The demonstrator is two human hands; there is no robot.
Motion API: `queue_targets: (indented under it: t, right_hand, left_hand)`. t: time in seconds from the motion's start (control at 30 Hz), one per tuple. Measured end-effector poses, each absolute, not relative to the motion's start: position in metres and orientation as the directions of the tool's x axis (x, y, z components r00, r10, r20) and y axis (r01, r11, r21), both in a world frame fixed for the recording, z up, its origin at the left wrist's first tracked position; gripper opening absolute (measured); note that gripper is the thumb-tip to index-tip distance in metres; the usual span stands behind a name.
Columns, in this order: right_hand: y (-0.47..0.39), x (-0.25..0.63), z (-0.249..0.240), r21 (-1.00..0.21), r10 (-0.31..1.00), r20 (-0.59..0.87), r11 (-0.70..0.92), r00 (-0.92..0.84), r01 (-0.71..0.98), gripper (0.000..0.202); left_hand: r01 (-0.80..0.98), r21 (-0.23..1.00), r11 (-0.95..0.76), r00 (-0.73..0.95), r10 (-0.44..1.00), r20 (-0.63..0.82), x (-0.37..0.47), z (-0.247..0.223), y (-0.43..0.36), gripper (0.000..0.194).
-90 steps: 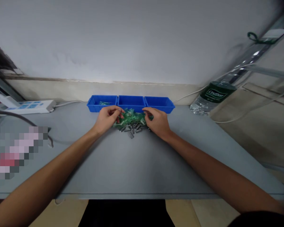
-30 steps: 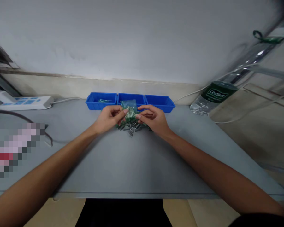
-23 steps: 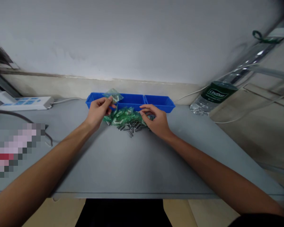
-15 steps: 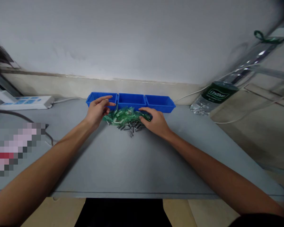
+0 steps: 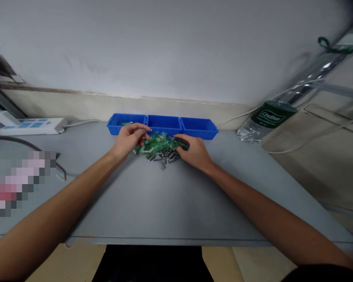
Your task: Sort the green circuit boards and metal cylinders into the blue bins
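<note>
A heap of small green, see-through packets lies on the grey table, with several short metal cylinders at its front edge. My left hand is at the heap's left side, fingers apart and bent toward the packets, with nothing visible in them. At the right edge rests my right hand, its thumb and forefinger spread around the border of the heap. Behind stand three joined blue bins: the left bin with some green bits inside, the middle bin and the right bin.
A large clear bottle with a green label leans at the right beside a white cable. On the left are a white power strip, a dark cable and a blurred-out pink item. The wall rises behind the bins.
My left hand has moved right, from in front of the left bin to the heap. Green bits now show in that bin. My right hand has hardly moved.
</note>
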State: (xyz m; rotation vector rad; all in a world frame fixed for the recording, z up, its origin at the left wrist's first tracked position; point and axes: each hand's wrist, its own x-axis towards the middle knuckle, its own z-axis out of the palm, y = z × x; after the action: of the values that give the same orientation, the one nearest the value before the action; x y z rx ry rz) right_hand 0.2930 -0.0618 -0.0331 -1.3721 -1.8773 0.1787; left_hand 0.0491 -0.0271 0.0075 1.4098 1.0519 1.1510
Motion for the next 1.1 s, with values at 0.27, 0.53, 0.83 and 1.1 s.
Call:
queue_targets:
  t: [0.27,0.53,0.83,1.1]
  right_hand:
    - [-0.058,0.297,-0.035,-0.533,0.81,0.581,0.454,-0.081,0.714,0.037]
    - [-0.067,0.287,-0.021,-0.673,0.785,0.619,0.554,-0.037,0.491,0.021]
    - [-0.064,0.28,-0.021,-0.884,0.887,0.459,0.452,0.044,0.12,0.032]
    - [-0.07,0.275,-0.022,-0.929,0.927,0.362,0.367,-0.095,0.052,0.044]
  left_hand:
    - [0.11,0.975,-0.192,0.259,0.953,0.159,0.053,0.008,-0.032,0.015]
    - [0.155,0.953,-0.261,0.334,0.921,0.198,0.053,0.007,-0.033,0.013]
    - [0.189,0.893,-0.409,0.519,0.814,0.262,0.057,0.006,-0.047,0.029]
    - [0.248,0.817,-0.52,0.569,0.761,0.312,0.058,0.006,-0.049,0.03]
